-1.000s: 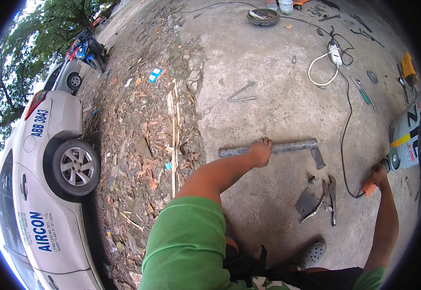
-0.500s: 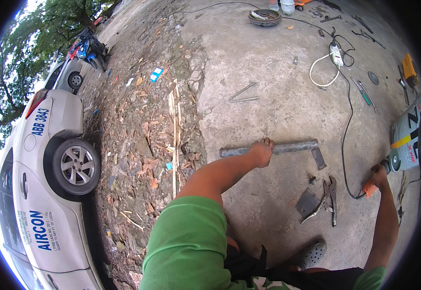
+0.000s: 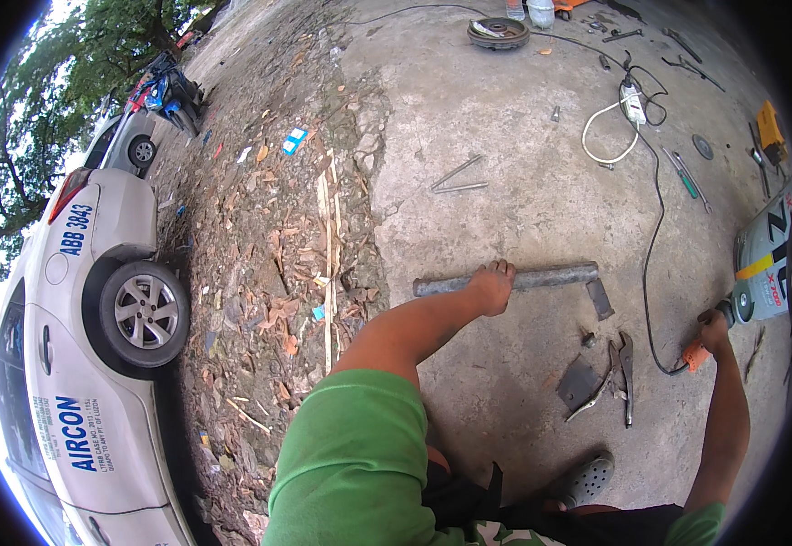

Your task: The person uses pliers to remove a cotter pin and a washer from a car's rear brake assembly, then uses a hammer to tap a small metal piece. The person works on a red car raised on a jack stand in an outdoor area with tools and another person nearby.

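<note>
My left hand (image 3: 491, 286) rests on a grey metal pipe (image 3: 550, 276) that lies across the concrete ground; its fingers curl over the pipe near the middle. A small flat metal plate (image 3: 600, 298) lies at the pipe's right end. My right hand (image 3: 712, 329) is out to the right, closed around an orange-handled tool (image 3: 698, 354) with a black cable (image 3: 652, 264) running from it. Locking pliers (image 3: 621, 373) and a flat metal piece (image 3: 579, 383) lie on the ground between my two hands.
A white car (image 3: 95, 346) is parked at the left beside a strip of dry leaves and wood scraps (image 3: 277, 264). A grey canister (image 3: 764, 264) stands at the right. Tools, a white cord (image 3: 610, 123), two metal rods (image 3: 458, 177) and a round disc (image 3: 498, 33) lie further off.
</note>
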### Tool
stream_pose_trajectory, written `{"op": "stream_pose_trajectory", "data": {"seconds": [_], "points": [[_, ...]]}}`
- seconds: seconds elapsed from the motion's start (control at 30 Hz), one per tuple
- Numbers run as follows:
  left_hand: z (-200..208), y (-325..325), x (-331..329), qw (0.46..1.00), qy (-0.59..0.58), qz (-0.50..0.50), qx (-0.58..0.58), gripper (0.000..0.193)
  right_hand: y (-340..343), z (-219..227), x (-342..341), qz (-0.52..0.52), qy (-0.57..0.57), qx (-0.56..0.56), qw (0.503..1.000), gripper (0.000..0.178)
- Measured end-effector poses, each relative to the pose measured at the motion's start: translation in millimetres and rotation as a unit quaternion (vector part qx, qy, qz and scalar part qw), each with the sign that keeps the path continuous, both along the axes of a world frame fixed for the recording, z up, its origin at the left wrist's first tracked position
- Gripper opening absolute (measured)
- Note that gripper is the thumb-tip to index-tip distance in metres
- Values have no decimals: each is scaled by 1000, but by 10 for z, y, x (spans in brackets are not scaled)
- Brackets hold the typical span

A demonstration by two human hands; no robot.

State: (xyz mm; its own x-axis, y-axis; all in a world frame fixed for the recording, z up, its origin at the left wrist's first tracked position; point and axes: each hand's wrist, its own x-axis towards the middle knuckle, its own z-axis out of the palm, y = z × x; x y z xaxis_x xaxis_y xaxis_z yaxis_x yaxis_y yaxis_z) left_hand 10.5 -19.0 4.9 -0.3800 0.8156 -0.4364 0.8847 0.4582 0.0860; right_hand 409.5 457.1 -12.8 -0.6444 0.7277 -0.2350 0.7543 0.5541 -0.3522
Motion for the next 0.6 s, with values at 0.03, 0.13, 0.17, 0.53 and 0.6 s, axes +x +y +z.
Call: {"op": "stream_pose_trajectory", "data": {"seconds": [0.03,0.13,0.17,0.53,0.6], "points": [[-44,-10,2,1000,21,-6,9,66,22,-34,10,5,18,15,1000,27],[-145,-16,-12,999,30,-7,15,65,55,-110,41,3,49,31,998,27],[-164,-16,-18,1000,24,-4,20,65,60,-125,49,-9,45,18,999,27],[-161,-21,-19,999,24,1,26,66,-26,-5,-25,4,9,28,1000,26],[-164,-22,-21,1000,19,0,25,66,-69,51,-46,-24,-18,4,1000,28]]}}
